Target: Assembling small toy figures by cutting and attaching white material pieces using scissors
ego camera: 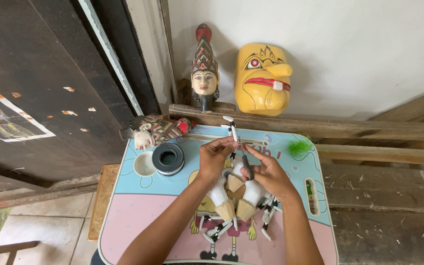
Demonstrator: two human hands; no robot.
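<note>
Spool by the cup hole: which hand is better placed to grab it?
Left, probably. The left hand is on the spool's side, with bare tray between them. The right hand holds a dark tool and would have to cross over the puppet parts.

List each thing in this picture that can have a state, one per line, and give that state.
left hand: fingertips pinching a thin white stick
right hand: holding a dark tool
puppet parts: lying under the hands
thread spool: flat on its end
puppet head: on its side
yellow mask: leaning on the wall
green tuft: loose on the table
</note>
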